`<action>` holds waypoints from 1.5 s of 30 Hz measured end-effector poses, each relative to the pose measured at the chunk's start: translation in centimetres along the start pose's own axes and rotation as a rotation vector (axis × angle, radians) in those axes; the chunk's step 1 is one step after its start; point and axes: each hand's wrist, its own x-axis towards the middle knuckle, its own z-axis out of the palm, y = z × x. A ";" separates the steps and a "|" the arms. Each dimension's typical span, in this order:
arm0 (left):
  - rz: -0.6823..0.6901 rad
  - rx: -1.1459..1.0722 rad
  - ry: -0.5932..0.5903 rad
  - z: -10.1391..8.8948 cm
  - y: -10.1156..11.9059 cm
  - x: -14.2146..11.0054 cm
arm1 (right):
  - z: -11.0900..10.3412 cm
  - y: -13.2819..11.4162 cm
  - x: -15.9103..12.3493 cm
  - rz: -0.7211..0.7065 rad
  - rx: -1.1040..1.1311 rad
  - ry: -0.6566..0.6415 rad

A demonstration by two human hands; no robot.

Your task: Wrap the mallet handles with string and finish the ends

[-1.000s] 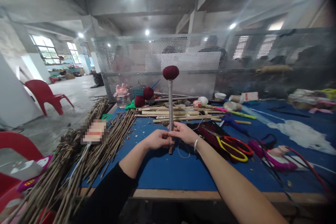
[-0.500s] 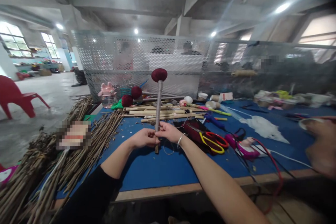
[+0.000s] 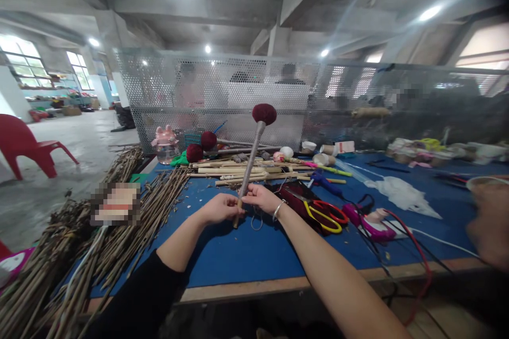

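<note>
A stick with a dark red ball head (image 3: 264, 114) leans up and to the right in front of me, its shaft wrapped in grey. My left hand (image 3: 219, 208) pinches the shaft near its bare brown lower end. Just above, on the right side, my right hand (image 3: 261, 198) has its thumb and fingers closed on the grey wrapping. A thin loop of thread or wire (image 3: 256, 221) hangs below my right hand. Behind the stick, two similar dark red balls (image 3: 209, 140) lie on the table with their grey shafts pointing right.
Dry brown stems (image 3: 137, 228) are heaped at the left. Yellow-and-red-handled scissors (image 3: 324, 216), a blue glue gun (image 3: 326, 183) and a purple device with cables (image 3: 371, 225) lie at the right. A perforated screen (image 3: 151, 90) stands behind. At the right edge another person's blurred hand (image 3: 493, 222) shows.
The stick has tilted from nearly upright to leaning right, its red head moving right. Both hands keep hold near its lower end.
</note>
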 end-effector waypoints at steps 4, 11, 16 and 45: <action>0.037 0.032 0.151 0.0 -0.6 0.4 | 0.4 0.2 0.4 -0.019 -0.049 0.064; 0.031 -0.022 0.049 0.1 -0.2 0.3 | 0.5 -0.3 0.1 -0.011 0.003 0.042; 0.029 -0.029 0.067 0.6 -0.4 0.4 | 1.1 -0.4 0.2 -0.027 -0.003 0.048; 0.072 -0.142 0.058 1.2 0.2 0.2 | 0.5 -0.5 0.1 -0.020 0.073 0.073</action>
